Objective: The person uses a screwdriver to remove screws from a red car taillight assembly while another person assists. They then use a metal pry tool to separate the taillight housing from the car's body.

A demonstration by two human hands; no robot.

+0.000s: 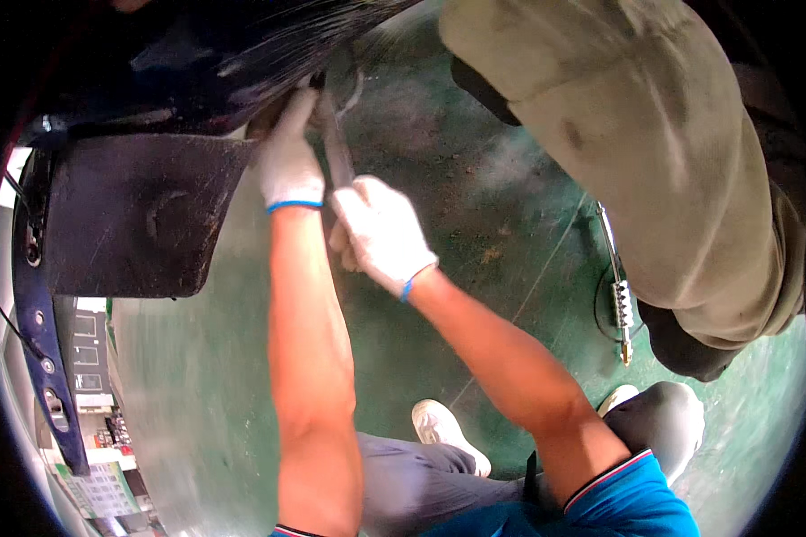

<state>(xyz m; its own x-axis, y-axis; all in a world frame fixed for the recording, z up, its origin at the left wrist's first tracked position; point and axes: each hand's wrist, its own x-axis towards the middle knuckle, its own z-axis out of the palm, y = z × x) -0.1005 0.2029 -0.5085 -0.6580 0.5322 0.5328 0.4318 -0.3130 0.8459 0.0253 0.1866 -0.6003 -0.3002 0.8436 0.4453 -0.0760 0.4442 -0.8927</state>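
Both my hands wear white work gloves with blue cuffs. My right hand is closed around the lower end of a long handle, part of a hammer-like tool; its upper end is smeared by motion. To its left, my left hand reaches higher, against the lower edge of a scratched dark blue vehicle panel. Its fingers are bent at that edge, beside the tool's upper end, around something dark I cannot make out. A black mudflap-like sheet hangs just left of my left hand.
At the right, close by, is another person's leg in khaki trousers. A thin metal tool with a ribbed grip and a dark cord lies on the green floor. A blue metal strip with holes stands at the left.
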